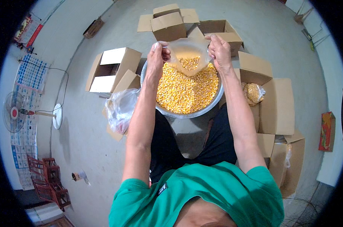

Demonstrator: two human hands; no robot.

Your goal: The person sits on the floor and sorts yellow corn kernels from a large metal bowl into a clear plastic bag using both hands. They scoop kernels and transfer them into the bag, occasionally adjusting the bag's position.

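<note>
A clear plastic bag (185,45) is stretched between my two hands, with some corn kernels (189,63) showing at its bottom. My left hand (159,55) pinches one side of the bag, and my right hand (219,50) grips the opposite side. Beneath it is a wide metal basin (188,115), holding a broad heap of loose yellow corn kernels (185,95). The bag hides the far part of the basin. My knees are on either side of the basin's near rim.
Open cardboard boxes (167,27) surround the basin. In the right-hand box (276,105) lies a filled bag of corn (254,93). Crumpled clear bags (121,106) are at the left. Farther left are a standing fan (15,112) and wooden chairs (48,178).
</note>
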